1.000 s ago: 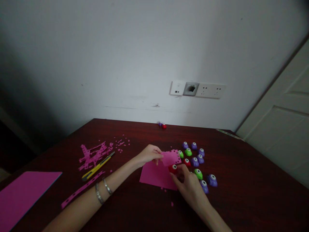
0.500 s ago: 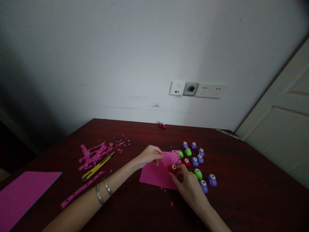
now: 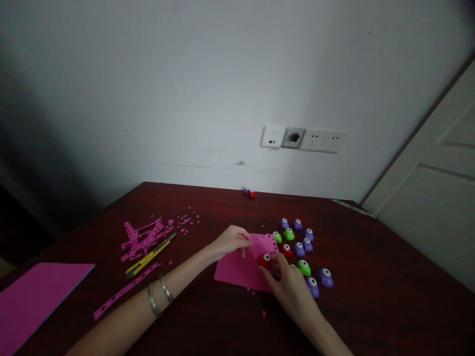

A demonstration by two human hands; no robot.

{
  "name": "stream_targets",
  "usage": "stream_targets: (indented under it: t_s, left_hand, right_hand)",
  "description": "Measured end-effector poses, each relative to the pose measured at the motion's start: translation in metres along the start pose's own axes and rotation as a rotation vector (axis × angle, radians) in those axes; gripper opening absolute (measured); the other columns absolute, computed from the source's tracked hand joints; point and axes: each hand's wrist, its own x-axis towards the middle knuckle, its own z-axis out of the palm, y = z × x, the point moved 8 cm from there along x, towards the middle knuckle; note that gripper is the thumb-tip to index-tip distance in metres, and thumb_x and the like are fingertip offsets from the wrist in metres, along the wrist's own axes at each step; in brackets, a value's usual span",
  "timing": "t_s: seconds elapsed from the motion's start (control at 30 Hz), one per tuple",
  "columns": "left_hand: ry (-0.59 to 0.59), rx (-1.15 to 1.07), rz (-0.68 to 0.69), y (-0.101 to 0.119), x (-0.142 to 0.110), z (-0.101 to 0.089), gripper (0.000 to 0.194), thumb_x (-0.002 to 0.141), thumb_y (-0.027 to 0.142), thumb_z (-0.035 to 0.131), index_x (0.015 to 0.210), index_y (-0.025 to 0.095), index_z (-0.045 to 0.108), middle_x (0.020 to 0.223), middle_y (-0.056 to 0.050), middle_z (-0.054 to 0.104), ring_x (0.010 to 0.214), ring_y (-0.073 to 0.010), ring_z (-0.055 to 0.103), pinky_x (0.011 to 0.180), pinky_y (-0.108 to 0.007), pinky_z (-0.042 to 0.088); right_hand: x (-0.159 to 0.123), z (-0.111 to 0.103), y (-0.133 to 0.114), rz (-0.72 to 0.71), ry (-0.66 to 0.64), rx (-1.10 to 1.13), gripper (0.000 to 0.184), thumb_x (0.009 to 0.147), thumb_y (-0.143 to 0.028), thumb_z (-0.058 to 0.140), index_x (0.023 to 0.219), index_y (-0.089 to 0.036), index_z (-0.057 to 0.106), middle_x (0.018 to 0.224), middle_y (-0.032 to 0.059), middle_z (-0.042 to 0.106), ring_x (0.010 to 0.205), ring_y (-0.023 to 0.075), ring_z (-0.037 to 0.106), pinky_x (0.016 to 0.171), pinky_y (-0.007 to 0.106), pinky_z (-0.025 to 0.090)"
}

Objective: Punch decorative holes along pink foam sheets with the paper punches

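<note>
My left hand (image 3: 233,239) pinches the left edge of a small pink paper (image 3: 261,242) that has holes punched along its top and right edges. Under it lies a larger pink sheet (image 3: 237,271) on the table. In the fingers of my right hand (image 3: 293,284) is a red craft punch (image 3: 264,260) with a white and black button on top, just at the lower side of the small paper. Whether the paper sits in the punch slot I cannot tell. Another red craft punch (image 3: 287,250) and a green craft punch (image 3: 304,268) stand close by.
Several purple punches (image 3: 325,278) are spread to the right. On the left lie a yellow box cutter (image 3: 148,258), punched paper strips (image 3: 143,241), small cutouts (image 3: 184,221) and a pink stack (image 3: 44,291). Two punches (image 3: 252,194) stand near the wall.
The small pink paper has tilted and now looks darker and flatter over the larger sheet. My left hand has shifted slightly down, while the red punch has hardly moved.
</note>
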Motion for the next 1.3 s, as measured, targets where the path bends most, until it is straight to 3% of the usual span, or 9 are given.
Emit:
stream_targets:
  t_s: [0.5,0.8,1.0,1.3]
  left_hand:
    - [-0.075,0.094,-0.056,-0.013,-0.002,0.01,0.007,0.071,0.017,0.064,0.072,0.011,0.061,0.058,0.0,0.063,0.041,-0.0068,0.053,0.043,-0.02,0.04]
    - [-0.107,0.183,-0.065,-0.025,-0.001,0.011,0.008,0.071,0.02,0.063,0.073,0.013,0.063,0.054,0.002,0.06,0.042,-0.008,0.052,0.043,-0.02,0.038]
    - [-0.141,0.306,-0.063,-0.035,0.001,0.013,0.014,0.074,0.025,0.059,0.068,0.012,0.063,0.051,0.001,0.059,0.038,-0.0073,0.05,0.038,-0.018,0.031]
    - [-0.174,0.433,-0.045,-0.032,0.0,0.013,0.017,0.075,0.02,0.054,0.062,0.013,0.062,0.051,0.002,0.058,0.035,-0.0045,0.044,0.034,-0.017,0.03]
  right_hand:
    - [-0.007,0.002,-0.019,-0.019,-0.014,-0.176,0.012,0.081,-0.028,0.051,0.084,-0.017,0.052,0.08,0.0068,0.06,0.072,0.0204,0.059,0.065,0.031,0.045]
    - [-0.011,0.005,-0.019,-0.043,0.028,-0.18,0.008,0.078,-0.026,0.054,0.079,-0.018,0.052,0.077,0.0055,0.059,0.071,0.0196,0.057,0.065,0.031,0.047]
    - [-0.012,0.011,-0.021,-0.025,-0.029,-0.248,0.008,0.078,-0.025,0.055,0.08,-0.018,0.053,0.078,0.0076,0.059,0.073,0.0224,0.059,0.066,0.033,0.048]
    - [-0.013,0.01,-0.024,-0.058,0.011,-0.271,0.008,0.077,-0.025,0.057,0.077,-0.019,0.052,0.074,0.0059,0.059,0.071,0.0218,0.059,0.061,0.031,0.047]
